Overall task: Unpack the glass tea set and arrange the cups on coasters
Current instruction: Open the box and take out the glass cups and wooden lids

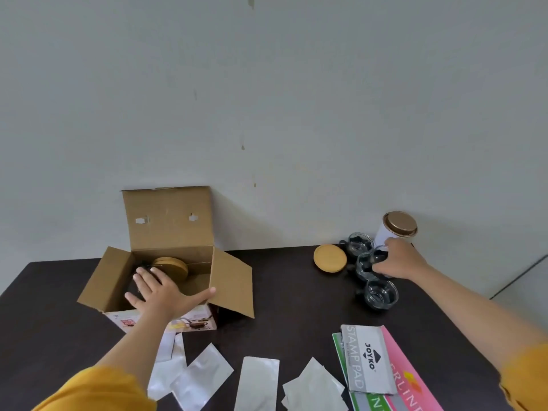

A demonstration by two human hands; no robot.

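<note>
Reading the print first: at five o'clock on the dark surface [296,292] lies a grey stamp pad box [367,358] marked "JOYKO" and "STAMP PAD", resting on a pink packet [412,378] whose letters show "RLIN", with a green-edged sheet [341,351] peeking out beneath. The cardboard box [166,262] at nine o'clock carries a printed picture of a tea set on its front panel; that text is too small for me to read.

My left hand [166,292] is spread flat, fingers straight, reaching over the front edge of the open box, thumb lying along the rim. Just beyond my fingertips, inside the box, sits a stack of wooden coasters [172,266] beside something dark I can't make out.

My right hand [400,262] is over at two o'clock, fingers curled around a glass cup [367,265]. A second glass cup [358,243] stands just behind it, a third glass cup [381,293] just in front. One lone coaster [330,258] lies to the left of the cups, at their nine o'clock. A white tin [397,229] with a bronze lid stands against the wall, right behind my knuckles.

White wrappers [258,384] are scattered along six o'clock.
</note>
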